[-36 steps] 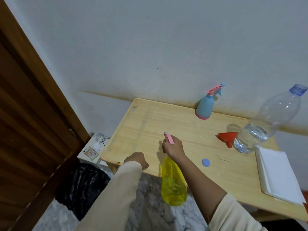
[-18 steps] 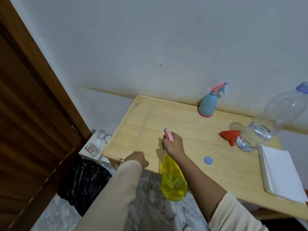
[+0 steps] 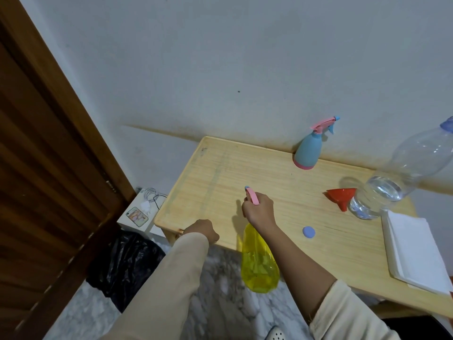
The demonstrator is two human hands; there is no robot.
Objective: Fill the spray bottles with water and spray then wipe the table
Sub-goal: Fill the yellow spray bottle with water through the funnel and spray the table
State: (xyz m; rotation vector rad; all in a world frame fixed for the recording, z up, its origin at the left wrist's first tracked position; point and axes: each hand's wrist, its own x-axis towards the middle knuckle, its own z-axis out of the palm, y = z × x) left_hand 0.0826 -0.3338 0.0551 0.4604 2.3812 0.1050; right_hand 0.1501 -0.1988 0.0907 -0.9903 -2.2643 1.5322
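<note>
My right hand point(image 3: 259, 209) grips the pink trigger head of a yellow spray bottle point(image 3: 258, 265), tilted with its nozzle over the light wooden table point(image 3: 245, 173) and its body hanging past the front edge. My left hand point(image 3: 202, 230) is closed in a fist resting on the table's front left edge. A blue spray bottle point(image 3: 309, 149) with a pink head stands upright at the back by the wall. A red funnel point(image 3: 341, 195) lies beside a large clear water bottle point(image 3: 397, 177), partly filled. A stack of white paper towels point(image 3: 416, 251) lies at the right.
A small blue bottle cap point(image 3: 308, 232) lies on the table near my right forearm. A wooden door point(image 3: 49, 168) stands at the left. On the floor sit a black bag point(image 3: 125, 258) and a white box with a phone point(image 3: 137, 216) and cable.
The view shifted slightly; both hands and the yellow bottle hold nearly the same place over the table's front edge.
</note>
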